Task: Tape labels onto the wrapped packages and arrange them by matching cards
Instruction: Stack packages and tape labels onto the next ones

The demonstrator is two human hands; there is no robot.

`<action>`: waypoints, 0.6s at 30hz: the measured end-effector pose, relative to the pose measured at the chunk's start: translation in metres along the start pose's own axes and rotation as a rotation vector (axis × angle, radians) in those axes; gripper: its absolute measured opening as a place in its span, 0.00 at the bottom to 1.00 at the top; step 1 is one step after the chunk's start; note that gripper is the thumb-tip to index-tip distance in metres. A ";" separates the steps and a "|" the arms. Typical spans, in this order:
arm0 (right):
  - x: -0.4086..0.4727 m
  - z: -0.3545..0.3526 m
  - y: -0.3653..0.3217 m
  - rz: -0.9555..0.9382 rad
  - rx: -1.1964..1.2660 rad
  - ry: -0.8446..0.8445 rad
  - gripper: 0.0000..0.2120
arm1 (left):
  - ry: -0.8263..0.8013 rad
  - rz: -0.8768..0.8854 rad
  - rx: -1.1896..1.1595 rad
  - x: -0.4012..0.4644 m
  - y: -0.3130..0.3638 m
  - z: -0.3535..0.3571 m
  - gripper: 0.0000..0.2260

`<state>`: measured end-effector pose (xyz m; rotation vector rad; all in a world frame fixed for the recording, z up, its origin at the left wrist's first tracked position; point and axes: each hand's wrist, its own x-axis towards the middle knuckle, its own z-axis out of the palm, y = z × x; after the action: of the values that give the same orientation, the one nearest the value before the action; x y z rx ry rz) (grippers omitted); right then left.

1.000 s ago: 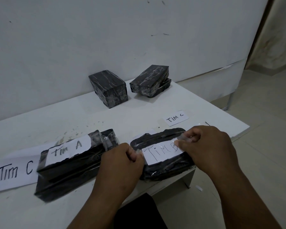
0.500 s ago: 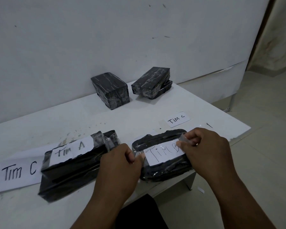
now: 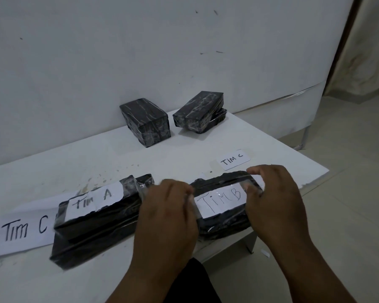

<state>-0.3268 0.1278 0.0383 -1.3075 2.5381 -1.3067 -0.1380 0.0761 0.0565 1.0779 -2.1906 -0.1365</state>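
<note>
A black wrapped package (image 3: 225,224) lies at the table's front edge with a white label reading "TIM B" (image 3: 220,201) on top. A strip of clear tape (image 3: 236,189) stretches across the label. My left hand (image 3: 169,215) pinches the tape's left end, and my right hand (image 3: 274,200) pinches its right end over the package's right side. To the left lies a longer black package (image 3: 96,228) with a taped label "Tim A" (image 3: 94,201). It partly covers a large paper card "Tim C" (image 3: 22,230).
A small card "Tim C" (image 3: 233,160) lies behind the "TIM B" package. Two unlabelled black packages (image 3: 146,121) (image 3: 199,111) stand at the back by the wall. The white table (image 3: 184,149) ends just right of my right hand; tiled floor (image 3: 348,193) lies beyond.
Both hands have stayed at the tape's ends on the "TIM B" label. My right hand's fingers have spread a little over the package's right end. The camera has shifted slightly.
</note>
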 end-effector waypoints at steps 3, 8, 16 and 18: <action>-0.013 0.005 -0.003 -0.207 -0.129 -0.064 0.17 | -0.210 0.204 -0.041 -0.008 0.004 0.011 0.16; -0.026 0.004 -0.003 -0.357 -0.423 -0.429 0.32 | -0.452 0.215 0.099 -0.021 -0.004 0.026 0.29; -0.019 -0.011 -0.004 -0.148 -0.608 -0.554 0.46 | -0.479 0.152 0.288 -0.028 -0.010 0.024 0.34; -0.020 -0.010 -0.006 -0.099 -0.597 -0.540 0.46 | -0.436 0.093 0.315 -0.029 -0.006 0.024 0.36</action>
<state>-0.3129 0.1464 0.0419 -1.5963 2.5341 -0.1152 -0.1365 0.0888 0.0200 1.1994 -2.7182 0.0203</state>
